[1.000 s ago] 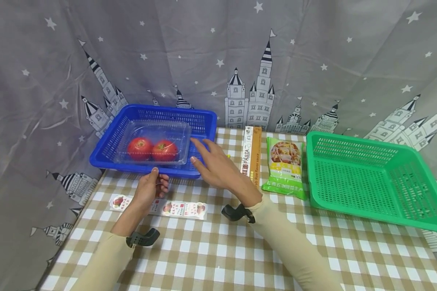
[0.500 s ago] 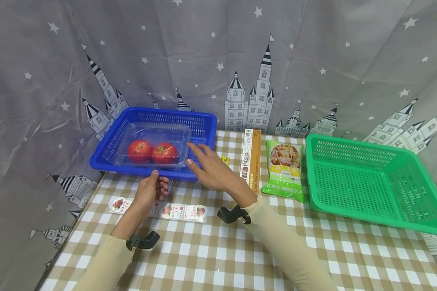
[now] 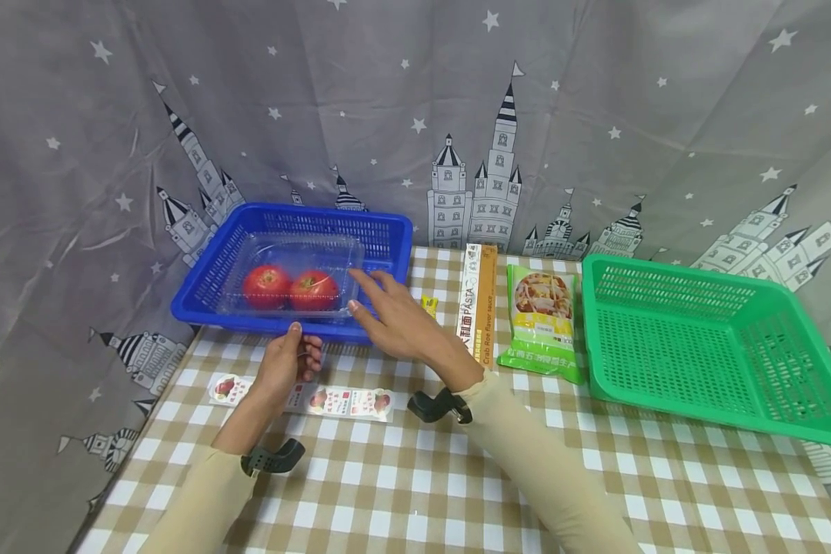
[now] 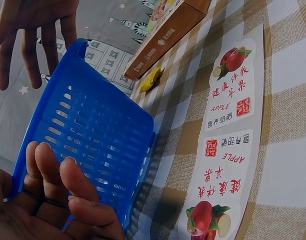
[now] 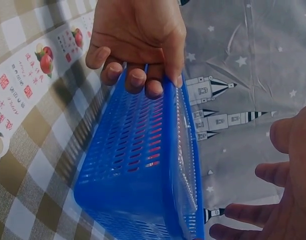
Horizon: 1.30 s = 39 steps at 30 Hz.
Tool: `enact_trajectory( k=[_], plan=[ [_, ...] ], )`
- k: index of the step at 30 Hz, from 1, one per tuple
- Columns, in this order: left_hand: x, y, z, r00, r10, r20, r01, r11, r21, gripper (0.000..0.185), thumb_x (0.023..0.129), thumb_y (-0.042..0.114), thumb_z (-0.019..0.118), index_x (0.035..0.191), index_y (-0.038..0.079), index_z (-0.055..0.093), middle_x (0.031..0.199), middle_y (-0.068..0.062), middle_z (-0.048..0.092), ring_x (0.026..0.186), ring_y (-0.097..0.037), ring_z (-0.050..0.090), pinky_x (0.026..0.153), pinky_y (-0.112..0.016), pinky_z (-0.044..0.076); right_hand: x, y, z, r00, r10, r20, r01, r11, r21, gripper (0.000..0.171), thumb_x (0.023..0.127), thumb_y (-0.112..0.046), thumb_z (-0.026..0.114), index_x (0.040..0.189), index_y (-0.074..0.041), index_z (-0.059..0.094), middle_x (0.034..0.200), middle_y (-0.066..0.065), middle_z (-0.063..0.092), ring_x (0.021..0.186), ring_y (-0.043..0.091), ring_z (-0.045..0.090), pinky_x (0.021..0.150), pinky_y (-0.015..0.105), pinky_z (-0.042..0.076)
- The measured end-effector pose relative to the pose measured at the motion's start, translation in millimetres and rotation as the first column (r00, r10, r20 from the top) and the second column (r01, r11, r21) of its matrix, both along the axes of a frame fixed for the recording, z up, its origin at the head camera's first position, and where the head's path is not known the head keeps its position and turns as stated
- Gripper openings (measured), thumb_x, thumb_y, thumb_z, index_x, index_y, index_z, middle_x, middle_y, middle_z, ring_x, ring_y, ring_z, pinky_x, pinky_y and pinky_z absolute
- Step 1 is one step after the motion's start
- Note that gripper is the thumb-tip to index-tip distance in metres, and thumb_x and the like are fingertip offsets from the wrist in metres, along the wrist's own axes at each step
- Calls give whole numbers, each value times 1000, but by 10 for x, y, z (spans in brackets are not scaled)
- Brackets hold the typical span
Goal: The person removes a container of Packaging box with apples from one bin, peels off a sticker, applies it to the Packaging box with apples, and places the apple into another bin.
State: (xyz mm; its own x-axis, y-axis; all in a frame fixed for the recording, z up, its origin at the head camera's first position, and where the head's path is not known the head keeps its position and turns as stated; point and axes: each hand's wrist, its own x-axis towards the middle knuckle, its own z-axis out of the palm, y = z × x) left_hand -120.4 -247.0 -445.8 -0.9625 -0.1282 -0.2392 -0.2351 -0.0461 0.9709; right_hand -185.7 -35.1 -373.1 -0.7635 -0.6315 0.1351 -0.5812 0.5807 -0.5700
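At the front rim of the blue basket (image 3: 201, 308), my left hand (image 3: 285, 362) holds on, thumb on top and fingers curled below against the wall. Inside the basket lies a clear plastic fruit box (image 3: 332, 250), with two red apples (image 3: 266, 287) showing through its lid. Over the right end of the box, my right hand (image 3: 403, 322) hovers palm down with its fingers spread. The right wrist view shows a gap between those fingers and the basket. A strip of apple stickers (image 3: 370, 403) lies on the checked cloth below the left hand.
Right of the basket lie a small yellow packet (image 3: 429, 305), an upright-printed pasta box (image 3: 486, 308) and a green food bag (image 3: 542, 319). A green basket (image 3: 672, 354) stands at the far right. A grey castle-print curtain (image 3: 360, 92) closes off the back.
My right hand has moved slightly left, farther over the end of the fruit box, uncovering more of the yellow packet. The left hand has stayed at the basket's rim.
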Motion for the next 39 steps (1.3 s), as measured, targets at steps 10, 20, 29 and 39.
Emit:
enact_trajectory(
  k=[10,20,29,39],
  plan=[
    [-4,-7,6,1000,-8,-7,8,1000,-5,52,109,38,25,92,1,58,72,1,56,59,-8,53,50,-21,42,-19,-94,8,1000,14,-3,-14,1000,-11,56,105,-38,41,155,-19,27,151,20,33,136,34,38,107,48,34],
    [-16,-23,-14,1000,-6,6,6,999,-32,54,109,39,25,100,-5,56,72,2,56,59,-7,53,50,-21,41,-63,-213,-12,999,22,50,-20,999,-32,55,105,-36,40,155,-18,27,151,21,32,135,37,38,107,49,34],
    [2,-18,-1,1000,10,11,-10,1000,-23,52,109,38,26,99,-2,58,72,1,56,58,-8,53,49,-22,41,-116,-337,-77,997,17,74,-13,999,-45,53,106,-33,41,154,-17,29,148,20,37,132,33,42,106,45,36],
    [-1,-5,8,1000,5,0,-5,1000,-25,51,109,37,26,98,-1,57,72,0,56,59,-9,54,49,-22,42,-199,-444,-107,992,-9,123,11,1000,-15,54,106,-35,40,155,-18,27,148,20,35,130,36,44,105,47,38]
  ],
)
